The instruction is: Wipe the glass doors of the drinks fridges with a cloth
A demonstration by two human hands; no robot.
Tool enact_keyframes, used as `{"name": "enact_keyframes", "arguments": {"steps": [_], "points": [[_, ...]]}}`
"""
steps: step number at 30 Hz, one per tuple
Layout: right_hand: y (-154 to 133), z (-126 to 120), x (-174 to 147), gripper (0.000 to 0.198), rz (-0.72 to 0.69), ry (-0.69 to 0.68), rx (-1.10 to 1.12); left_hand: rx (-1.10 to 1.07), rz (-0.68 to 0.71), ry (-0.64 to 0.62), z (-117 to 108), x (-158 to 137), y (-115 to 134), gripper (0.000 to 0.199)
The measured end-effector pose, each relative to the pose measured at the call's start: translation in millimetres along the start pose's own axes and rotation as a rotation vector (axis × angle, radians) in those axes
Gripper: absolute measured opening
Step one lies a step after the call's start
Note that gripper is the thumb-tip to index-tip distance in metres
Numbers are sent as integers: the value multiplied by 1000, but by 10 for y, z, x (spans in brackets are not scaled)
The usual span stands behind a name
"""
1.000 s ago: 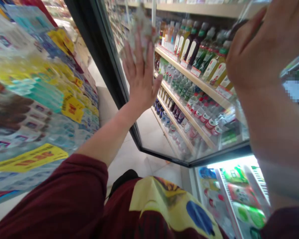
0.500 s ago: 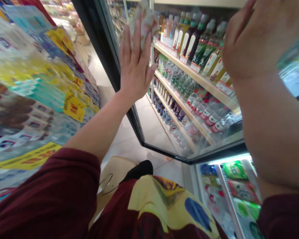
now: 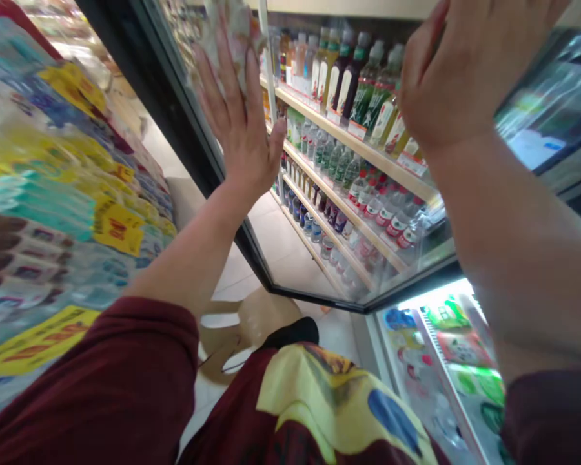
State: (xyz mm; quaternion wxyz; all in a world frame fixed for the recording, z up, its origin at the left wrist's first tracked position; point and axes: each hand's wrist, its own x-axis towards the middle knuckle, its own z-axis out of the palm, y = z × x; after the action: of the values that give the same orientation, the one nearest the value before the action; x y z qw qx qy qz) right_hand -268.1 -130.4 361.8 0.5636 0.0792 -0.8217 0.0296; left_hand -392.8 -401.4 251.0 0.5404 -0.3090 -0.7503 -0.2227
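Observation:
My left hand [image 3: 244, 123] lies flat against the glass door [image 3: 290, 258], fingers stretched upward. Under its fingertips is a crumpled pale patterned cloth [image 3: 237, 29], pressed to the pane near the door's black frame [image 3: 174, 110]. At the upper right, my right hand [image 3: 465, 77] is raised, its back toward me and the thumb apart from the palm. The upper edge of the picture cuts off its fingertips, so what they touch is hidden. I see nothing held in it.
Through the glass, wooden shelves [image 3: 353, 129] carry rows of drink bottles [image 3: 334, 84]. On the left rise stacked drink packs [image 3: 39, 194] with yellow price signs [image 3: 119, 226]. Lower right, a lit cooler [image 3: 430, 361] holds packages and bottles. A beige stool-like object [image 3: 266, 316] stands on the floor below.
The view has shifted, so door, shelves and both hands sit further left in the picture. My left hand keeps the cloth against the glass, its thumb spread. My right hand stays raised.

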Motion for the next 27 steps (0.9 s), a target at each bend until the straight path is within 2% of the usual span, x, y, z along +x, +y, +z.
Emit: {"name": "enact_keyframes", "arguments": {"steps": [5, 8, 11, 13, 14, 16, 18, 21, 27], "points": [[19, -21, -26, 49, -28, 23, 7, -91, 8, -3, 11, -11, -15, 86], [61, -32, -16, 47, -11, 34, 100, -119, -22, -45, -3, -126, 188, 84], [58, -44, -4, 49, -36, 22, 94, -132, 75, -269, -28, -267, 470, 74], [26, -53, -6, 56, -58, 1, -23, -179, 175, -435, -53, -289, 545, 67], [5, -58, -11, 59, -65, -7, -79, -197, 189, -473, -72, -267, 529, 65], [-33, -70, -22, 62, -82, -11, -124, -179, 129, -445, -125, -177, 411, 68], [-57, -84, -32, 63, -90, 3, -112, -114, 50, -353, -195, -76, 248, 76], [-63, -106, -45, 67, -81, -13, -135, -54, 4, -286, -311, -10, 93, 86], [-111, -158, -87, 59, -53, -2, -75, -93, -78, -354, -549, -78, 210, 79]]}}
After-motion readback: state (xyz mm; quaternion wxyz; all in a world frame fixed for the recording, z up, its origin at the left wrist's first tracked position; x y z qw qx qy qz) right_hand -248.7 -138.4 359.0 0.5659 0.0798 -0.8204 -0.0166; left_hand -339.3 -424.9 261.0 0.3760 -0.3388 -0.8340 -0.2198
